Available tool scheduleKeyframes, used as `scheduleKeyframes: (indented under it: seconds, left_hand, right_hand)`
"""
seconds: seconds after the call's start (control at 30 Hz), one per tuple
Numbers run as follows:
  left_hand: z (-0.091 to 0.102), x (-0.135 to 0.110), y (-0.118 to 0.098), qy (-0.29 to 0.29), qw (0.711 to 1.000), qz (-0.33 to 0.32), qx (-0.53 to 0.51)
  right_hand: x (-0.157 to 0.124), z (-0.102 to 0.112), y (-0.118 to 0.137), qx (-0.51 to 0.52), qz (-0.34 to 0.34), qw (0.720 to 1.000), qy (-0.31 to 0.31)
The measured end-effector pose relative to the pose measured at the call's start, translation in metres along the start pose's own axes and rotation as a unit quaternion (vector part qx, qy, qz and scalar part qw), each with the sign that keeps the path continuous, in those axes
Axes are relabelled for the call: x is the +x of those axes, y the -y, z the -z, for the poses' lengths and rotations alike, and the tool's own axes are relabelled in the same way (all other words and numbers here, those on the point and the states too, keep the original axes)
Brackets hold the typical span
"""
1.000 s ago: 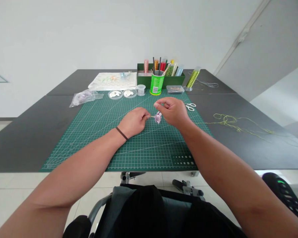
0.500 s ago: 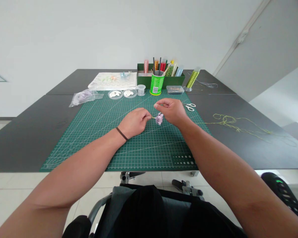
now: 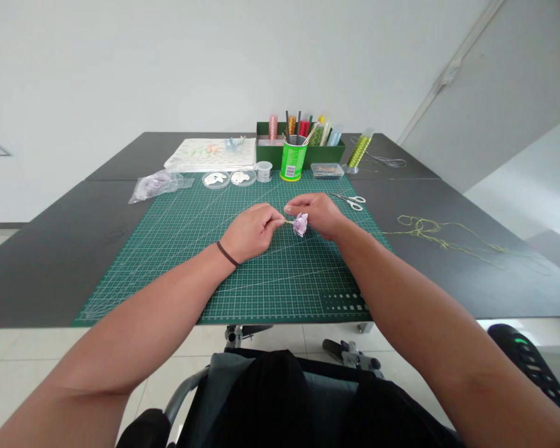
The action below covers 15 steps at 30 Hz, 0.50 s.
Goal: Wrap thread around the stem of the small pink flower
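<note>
A dark tabletop carried a green gridded cutting mat, with a dark green desk organizer and a green can standing beyond it. Above the mat, the two hands had drawn closer together: the right hand had come lower and inward, bringing its fingers just beside those of the left. The left hand was closed in a pinch on the thin stem of a small lilac flower, which sat between the hands, just below the right hand's fingers. Whether the right hand gripped the flower or merely hovered at it could not be told from this view. The left fingers hid part of the stem, and the petals were too small and blurred to show how they were fixed.
</note>
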<state>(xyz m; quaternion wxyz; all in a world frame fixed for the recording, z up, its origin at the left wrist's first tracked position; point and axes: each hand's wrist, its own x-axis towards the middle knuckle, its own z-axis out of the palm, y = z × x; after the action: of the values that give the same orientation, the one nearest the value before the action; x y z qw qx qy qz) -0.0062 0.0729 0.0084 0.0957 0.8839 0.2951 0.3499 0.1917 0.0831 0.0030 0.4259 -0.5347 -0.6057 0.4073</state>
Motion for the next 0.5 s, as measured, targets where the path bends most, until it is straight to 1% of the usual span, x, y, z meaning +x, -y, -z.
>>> scheduleKeyframes:
  seconds: [0.17, 0.37, 0.5]
  left_hand:
    - [0.000, -0.001, 0.000, -0.031, 0.999, -0.018, 0.007]
    - [0.000, -0.002, 0.002, -0.076, 0.996, -0.034, 0.002]
    - [0.000, -0.002, 0.003, -0.094, 0.996, -0.006, -0.005]
  right_hand:
    - [-0.001, -0.005, 0.000, 0.033, -0.010, 0.999, 0.036]
    - [-0.005, -0.009, 0.003, 0.039, 0.006, 0.997, 0.060]
    - [-0.007, -0.011, 0.004, 0.047, -0.028, 0.994, 0.093]
